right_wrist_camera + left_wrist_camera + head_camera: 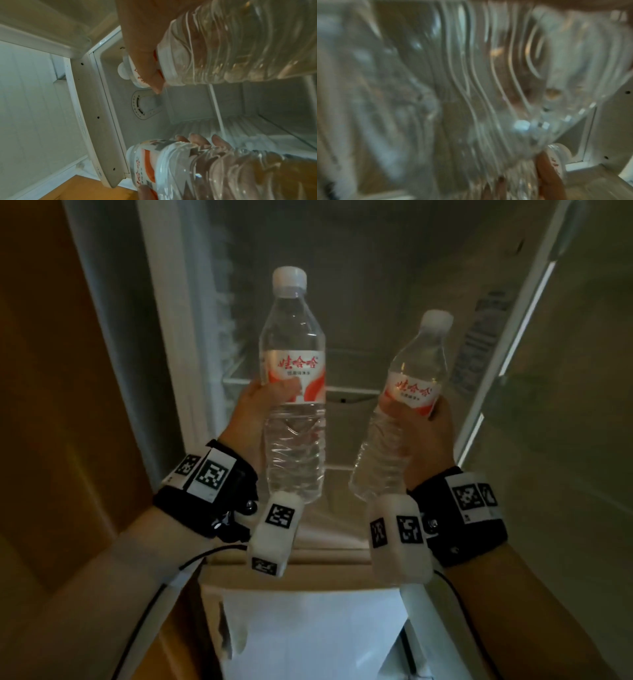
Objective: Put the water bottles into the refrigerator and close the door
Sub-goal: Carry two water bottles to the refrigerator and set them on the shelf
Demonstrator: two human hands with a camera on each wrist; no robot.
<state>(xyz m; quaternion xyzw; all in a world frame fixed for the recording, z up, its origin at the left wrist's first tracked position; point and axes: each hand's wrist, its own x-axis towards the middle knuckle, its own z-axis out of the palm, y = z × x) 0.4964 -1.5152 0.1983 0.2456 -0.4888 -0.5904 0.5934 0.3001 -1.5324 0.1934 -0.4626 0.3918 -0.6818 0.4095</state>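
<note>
Fridge [359, 344] is open, door [565, 371] swung out to the right. Left hand [255, 412] is wrapped around the left bottle [293, 392] at the label, right hand [423, 436] the same on the right bottle [407, 402], both held up in front of the shelf [349, 395]. They look full, so fairly heavy, with thin, squishy, slick plastic. I'd keep gripping mid-body at the label, not the ribbed bottom.

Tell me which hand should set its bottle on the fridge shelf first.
Probably the left. The left hand holds its bottle upright, facing the open shelf. The right hand holds its bottle tilted, nearer the door.
</note>
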